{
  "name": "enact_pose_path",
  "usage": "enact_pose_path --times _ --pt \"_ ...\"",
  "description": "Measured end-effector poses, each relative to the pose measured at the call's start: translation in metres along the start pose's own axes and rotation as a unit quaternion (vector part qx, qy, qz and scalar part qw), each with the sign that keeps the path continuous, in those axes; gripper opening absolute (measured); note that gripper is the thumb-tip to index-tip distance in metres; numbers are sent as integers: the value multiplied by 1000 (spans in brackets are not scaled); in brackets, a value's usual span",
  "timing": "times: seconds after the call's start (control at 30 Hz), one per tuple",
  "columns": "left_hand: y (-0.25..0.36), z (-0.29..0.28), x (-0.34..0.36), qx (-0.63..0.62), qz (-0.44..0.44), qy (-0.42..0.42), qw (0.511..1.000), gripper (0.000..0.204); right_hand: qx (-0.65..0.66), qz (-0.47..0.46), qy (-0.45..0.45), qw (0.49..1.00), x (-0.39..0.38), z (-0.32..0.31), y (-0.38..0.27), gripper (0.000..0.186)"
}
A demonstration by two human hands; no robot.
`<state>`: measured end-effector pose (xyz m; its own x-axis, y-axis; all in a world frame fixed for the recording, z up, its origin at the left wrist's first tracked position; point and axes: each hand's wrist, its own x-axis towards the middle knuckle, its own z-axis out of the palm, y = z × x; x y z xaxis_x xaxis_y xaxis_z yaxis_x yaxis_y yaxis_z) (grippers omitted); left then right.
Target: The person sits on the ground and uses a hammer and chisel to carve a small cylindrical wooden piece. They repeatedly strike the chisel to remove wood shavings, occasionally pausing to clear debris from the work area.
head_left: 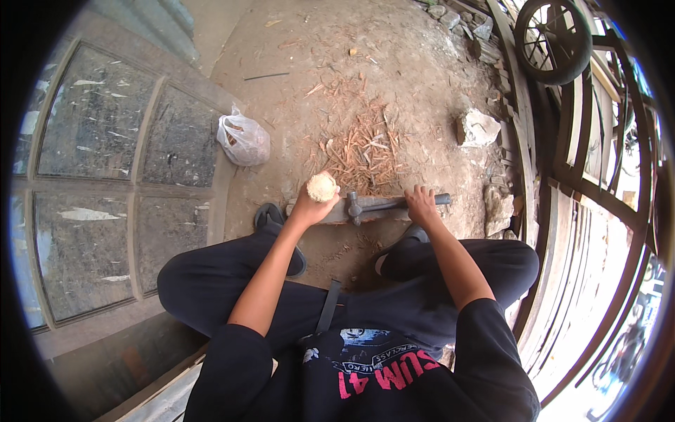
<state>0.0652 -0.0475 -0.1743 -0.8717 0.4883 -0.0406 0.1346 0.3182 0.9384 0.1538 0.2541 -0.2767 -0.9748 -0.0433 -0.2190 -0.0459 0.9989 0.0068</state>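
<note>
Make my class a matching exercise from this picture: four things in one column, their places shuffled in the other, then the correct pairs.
1. Hammer
2. Plastic bag
3. Spoked wheel
4. Pale round-ended piece

A. Upper right of the picture
B. In the left hand
C. On the ground, left of the wood shavings
D. Under the right hand

Pairs: 1-D, 2-C, 3-A, 4-B

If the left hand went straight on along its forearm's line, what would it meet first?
Most likely the pile of reddish wood splinters ahead, though how high the left hand sits is unclear, so it might pass above.
</note>
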Motion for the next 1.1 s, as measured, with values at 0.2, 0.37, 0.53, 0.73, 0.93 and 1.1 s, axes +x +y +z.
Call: enact_pose_path --times 0.2,0.37,0.53,0.73,0.93,1.1 --pt "1 -4 1 31 7 13 999 16 14 -3 20 1000 -2 1 0 25" --pt "19 -7 3 27 -76 31 996 20 15 -1 18 1000 -2 -1 1 24" --pt "18 -5 5 -74 -62 94 991 26 33 12 -7 999 -2 -6 -1 27" --pt "24 -6 3 -128 -93 112 981 27 70 49 -71 994 -1 -20 -6 35" --pt "27 -4 7 -152 -95 143 973 26 76 49 -86 992 -4 -25 -5 37" --pt "9 -5 4 -206 -99 167 959 26 90 47 -83 991 -5 -24 -5 37"
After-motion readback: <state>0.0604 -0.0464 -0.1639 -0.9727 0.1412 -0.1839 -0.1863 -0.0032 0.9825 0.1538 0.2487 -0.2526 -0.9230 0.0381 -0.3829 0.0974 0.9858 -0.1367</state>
